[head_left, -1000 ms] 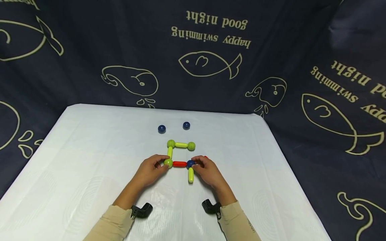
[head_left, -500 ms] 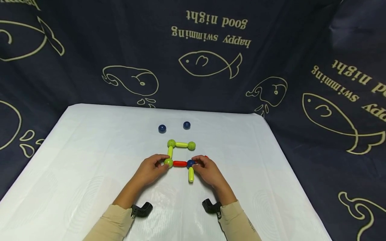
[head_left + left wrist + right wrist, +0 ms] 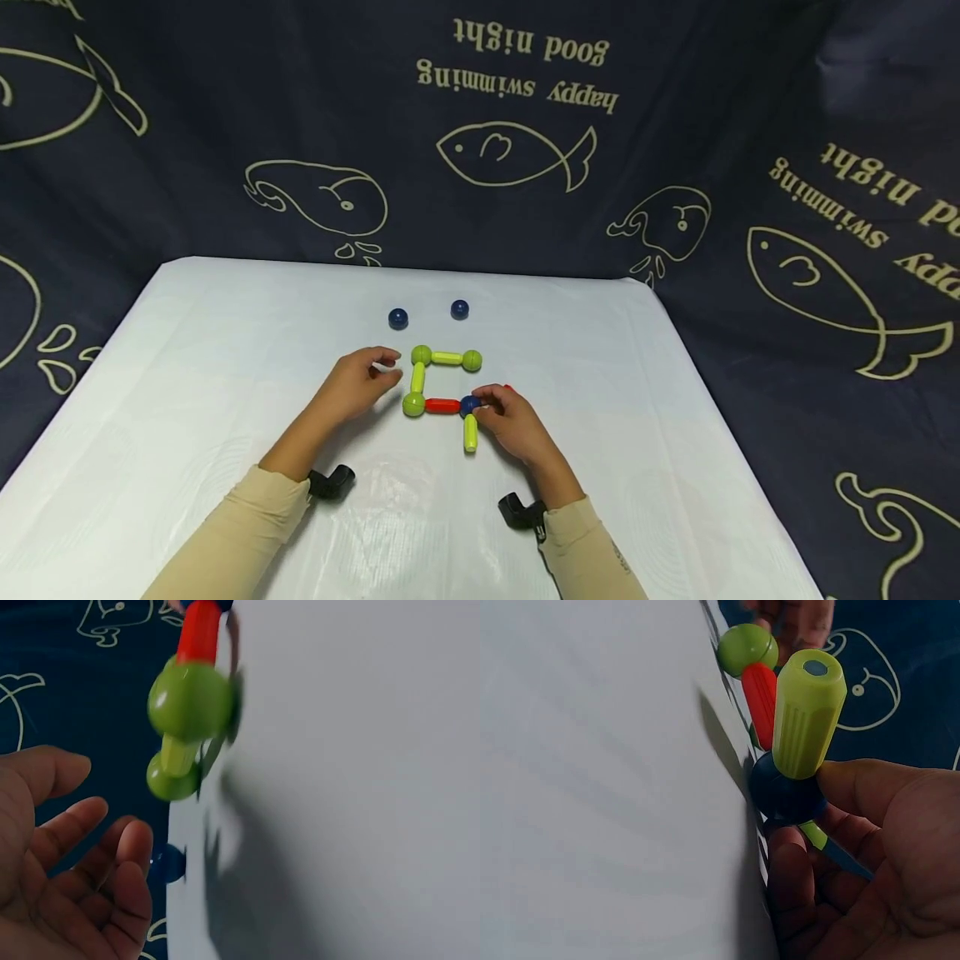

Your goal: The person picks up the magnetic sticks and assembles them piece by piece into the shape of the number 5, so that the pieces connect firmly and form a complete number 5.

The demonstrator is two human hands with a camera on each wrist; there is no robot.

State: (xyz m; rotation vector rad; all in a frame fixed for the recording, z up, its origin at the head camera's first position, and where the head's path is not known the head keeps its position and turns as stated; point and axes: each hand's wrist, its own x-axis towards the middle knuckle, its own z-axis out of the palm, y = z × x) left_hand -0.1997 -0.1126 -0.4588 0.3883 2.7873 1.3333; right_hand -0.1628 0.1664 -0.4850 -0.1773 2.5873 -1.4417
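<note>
My right hand (image 3: 517,421) pinches a dark blue ball (image 3: 784,787) between thumb and fingers. From that ball a yellow-green rod (image 3: 470,433) points toward me, and a red rod (image 3: 442,406) runs left to a green ball (image 3: 413,404). Another yellow-green rod (image 3: 417,377) leads from there to a far green ball (image 3: 422,355). A further rod (image 3: 447,358) joins that one to a third green ball (image 3: 472,360). My left hand (image 3: 352,383) hovers left of this ball-and-rod frame, fingers loosely bent, holding nothing. A red piece (image 3: 508,387) is mostly hidden behind my right hand.
Two loose dark blue balls, a left one (image 3: 398,318) and a right one (image 3: 460,309), lie beyond the frame on the white tabletop (image 3: 600,358). A dark curtain (image 3: 315,100) printed with fish hangs behind the table's far edge.
My left hand has let go of the near green ball and moved left and away from me. The right hand keeps its hold on the blue ball.
</note>
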